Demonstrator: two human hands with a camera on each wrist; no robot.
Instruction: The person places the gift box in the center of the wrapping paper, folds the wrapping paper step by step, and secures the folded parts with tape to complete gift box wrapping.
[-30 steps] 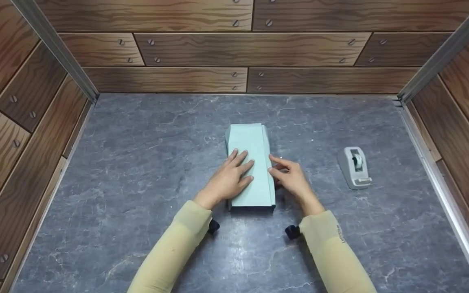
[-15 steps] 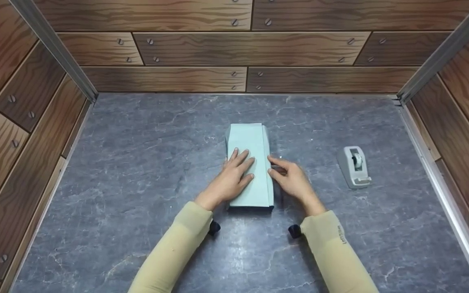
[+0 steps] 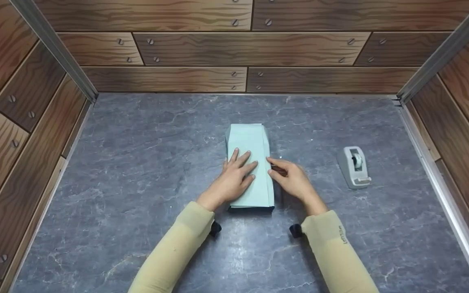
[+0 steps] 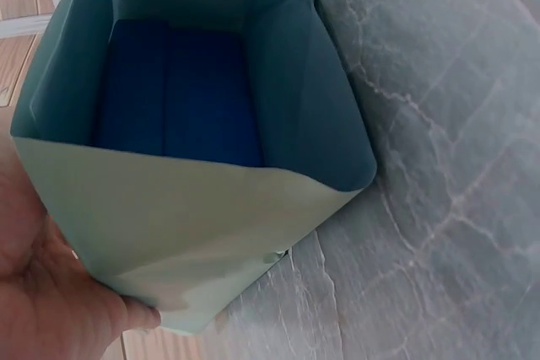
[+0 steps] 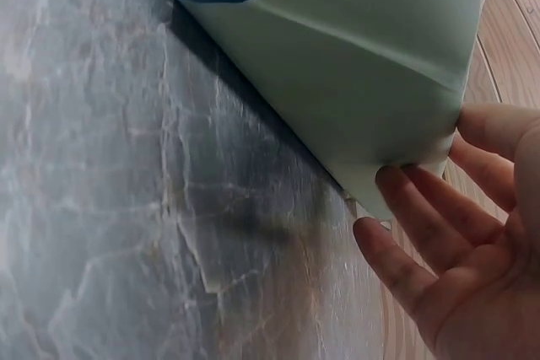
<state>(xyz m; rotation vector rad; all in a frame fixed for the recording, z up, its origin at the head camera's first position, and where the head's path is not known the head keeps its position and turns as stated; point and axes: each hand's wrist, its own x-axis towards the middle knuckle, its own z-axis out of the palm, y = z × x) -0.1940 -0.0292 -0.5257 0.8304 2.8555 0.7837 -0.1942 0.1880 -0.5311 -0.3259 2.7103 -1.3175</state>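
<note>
Light mint-green paper (image 3: 247, 136) stands as a folded sleeve around a blue box (image 4: 202, 94), whose end shows deep inside the sleeve's open near end in the left wrist view. Spread across the top of the paper, my left hand (image 3: 230, 179) presses it with nearly straight fingers. At the right side, my right hand (image 3: 293, 178) touches the paper near its long top edge. The right wrist view has its fingers (image 5: 430, 217) resting along the side panel, with the thumb near the upper edge. A seam runs lengthwise along the top right.
A grey tape dispenser (image 3: 352, 169) with a roll of clear tape stands to the right. The dark marbled tabletop (image 3: 149, 146) is bounded by wood-patterned walls (image 3: 250, 49) at the back and both sides.
My left fingers have slid slightly right across the top of the paper. The right hand stays at the side edge almost unmoved.
</note>
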